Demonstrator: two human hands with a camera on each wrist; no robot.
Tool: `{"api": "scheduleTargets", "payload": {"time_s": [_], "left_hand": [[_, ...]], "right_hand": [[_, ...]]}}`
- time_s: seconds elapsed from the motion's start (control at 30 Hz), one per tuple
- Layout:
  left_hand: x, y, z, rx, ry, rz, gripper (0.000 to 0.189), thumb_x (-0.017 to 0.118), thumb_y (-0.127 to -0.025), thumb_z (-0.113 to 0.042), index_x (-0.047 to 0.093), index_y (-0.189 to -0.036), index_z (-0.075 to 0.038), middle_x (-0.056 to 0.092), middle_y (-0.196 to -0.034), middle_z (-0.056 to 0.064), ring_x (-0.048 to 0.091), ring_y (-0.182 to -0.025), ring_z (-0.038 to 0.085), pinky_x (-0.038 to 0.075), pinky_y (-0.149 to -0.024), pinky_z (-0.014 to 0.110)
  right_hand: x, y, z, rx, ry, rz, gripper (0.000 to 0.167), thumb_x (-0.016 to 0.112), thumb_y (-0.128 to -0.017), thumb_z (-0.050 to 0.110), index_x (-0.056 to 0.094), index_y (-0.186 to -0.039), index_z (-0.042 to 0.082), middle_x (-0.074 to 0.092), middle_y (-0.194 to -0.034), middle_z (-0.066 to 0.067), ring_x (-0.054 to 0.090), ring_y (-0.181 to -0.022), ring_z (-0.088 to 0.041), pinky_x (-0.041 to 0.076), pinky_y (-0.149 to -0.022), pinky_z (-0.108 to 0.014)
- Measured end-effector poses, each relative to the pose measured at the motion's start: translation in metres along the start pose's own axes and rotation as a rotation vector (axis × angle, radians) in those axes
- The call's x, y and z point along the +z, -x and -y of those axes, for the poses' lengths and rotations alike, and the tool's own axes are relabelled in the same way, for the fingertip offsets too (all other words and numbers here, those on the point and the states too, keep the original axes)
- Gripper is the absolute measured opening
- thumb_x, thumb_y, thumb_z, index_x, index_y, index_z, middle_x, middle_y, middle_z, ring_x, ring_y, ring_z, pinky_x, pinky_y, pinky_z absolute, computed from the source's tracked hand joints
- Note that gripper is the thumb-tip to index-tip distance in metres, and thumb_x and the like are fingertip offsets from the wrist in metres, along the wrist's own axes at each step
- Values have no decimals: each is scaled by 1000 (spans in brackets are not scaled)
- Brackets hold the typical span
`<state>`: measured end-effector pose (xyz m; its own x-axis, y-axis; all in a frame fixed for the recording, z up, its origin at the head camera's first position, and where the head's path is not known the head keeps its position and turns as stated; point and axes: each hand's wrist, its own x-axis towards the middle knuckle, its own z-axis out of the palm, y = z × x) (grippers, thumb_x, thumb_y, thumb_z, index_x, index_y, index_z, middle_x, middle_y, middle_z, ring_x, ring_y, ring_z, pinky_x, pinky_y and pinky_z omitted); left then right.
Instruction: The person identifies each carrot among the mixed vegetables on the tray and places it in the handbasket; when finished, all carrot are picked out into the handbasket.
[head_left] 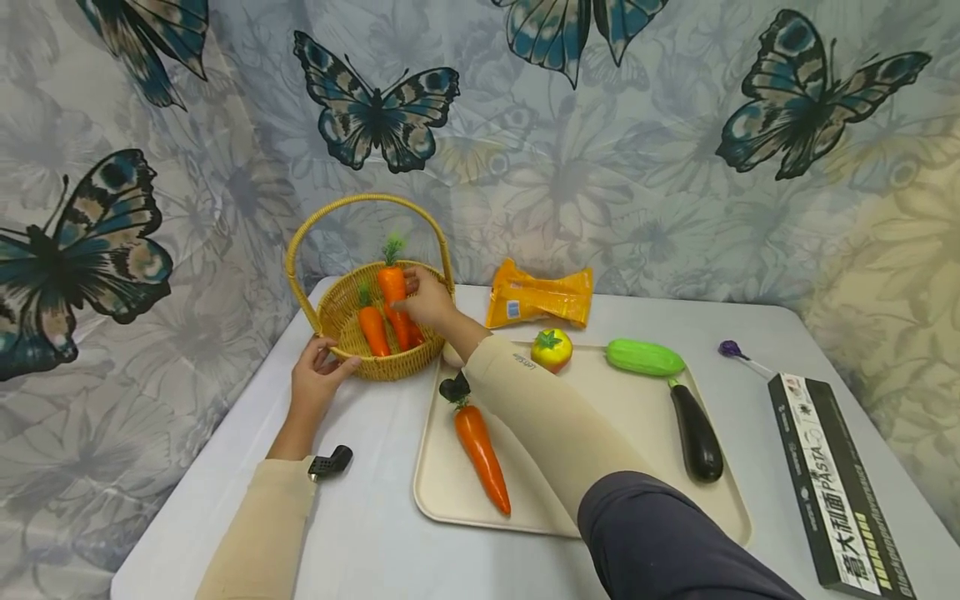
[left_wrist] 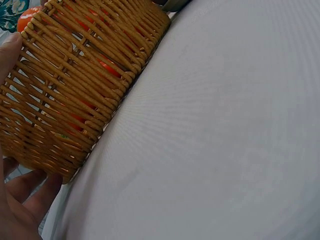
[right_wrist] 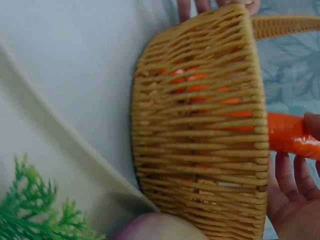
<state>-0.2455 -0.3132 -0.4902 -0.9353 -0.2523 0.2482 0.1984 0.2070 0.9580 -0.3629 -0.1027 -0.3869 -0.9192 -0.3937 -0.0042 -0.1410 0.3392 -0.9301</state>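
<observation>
A wicker basket [head_left: 393,367] with a tall arched handle stands at the back left of the table. My left hand [head_left: 315,377] holds its near left side, thumb at the rim and fingers against the woven wall [left_wrist: 65,90] in the left wrist view. Inside the basket, my right hand [head_left: 429,300] grips an orange carrot [head_left: 392,283] with a green top, held upright. Its upper part rises above the rim in the right wrist view, where the carrot [right_wrist: 290,134] lies between thumb and fingers. Another carrot [head_left: 372,331] leans beside it; more orange shows partly hidden behind.
A beige tray [head_left: 480,518] bears a carrot [head_left: 482,458], a yellow-red fruit [head_left: 551,352], a green gourd-like vegetable [head_left: 645,357], an eggplant [head_left: 699,437] and a purple-white turnip [right_wrist: 160,229]. An orange packet [head_left: 540,296], a purple lollipop [head_left: 730,349] and a pasta box [head_left: 836,483] lie around it.
</observation>
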Motion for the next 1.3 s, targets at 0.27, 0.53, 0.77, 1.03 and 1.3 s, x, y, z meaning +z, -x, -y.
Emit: {"api": "scheduleTargets", "payload": {"time_s": [0.27, 0.53, 0.77, 1.03, 1.3], "left_hand": [[1, 0, 2, 37, 6, -12, 60, 80, -83, -21, 46, -124, 6, 40, -145, 21, 50, -122, 42, 52, -80, 16], [1, -1, 3, 72, 20, -18, 56, 80, -83, -17, 48, -121, 7, 42, -142, 25, 50, -122, 42, 52, -82, 16], [0, -1, 0, 64, 36, -4, 53, 79, -83, -12, 49, -121, 8, 40, -144, 25, 46, -125, 43, 51, -82, 15], [1, 1, 4, 74, 10, -17, 53, 81, -82, -16, 50, -120, 5, 42, -142, 24, 50, -122, 42, 52, -81, 15], [1, -2, 2, 68, 11, -26, 55, 80, -83, -15, 48, -121, 7, 43, -140, 26, 50, -122, 43, 52, -82, 16]], "right_hand": [[10, -3, -6, -5, 13, 0, 61, 73, -89, 14, 43, -141, 13, 54, -118, -8, 57, -98, -21, 54, -71, -30], [17, -2, -13, -45, 7, -19, 53, 69, -91, 11, 47, -139, 6, 55, -106, -8, 56, -80, -17, 53, -65, -27], [16, 3, -14, -50, -43, -18, 49, 68, -92, 9, 49, -137, 9, 55, -103, -7, 58, -81, -19, 56, -67, -31], [-1, 29, -18, -79, -227, 17, 46, 67, -92, 5, 50, -134, 12, 51, -107, -13, 58, -100, -44, 54, -84, -52], [-34, 63, -31, -146, -247, -28, 45, 67, -91, 3, 50, -133, 8, 52, -104, -12, 59, -88, -24, 57, -79, -48]]}}
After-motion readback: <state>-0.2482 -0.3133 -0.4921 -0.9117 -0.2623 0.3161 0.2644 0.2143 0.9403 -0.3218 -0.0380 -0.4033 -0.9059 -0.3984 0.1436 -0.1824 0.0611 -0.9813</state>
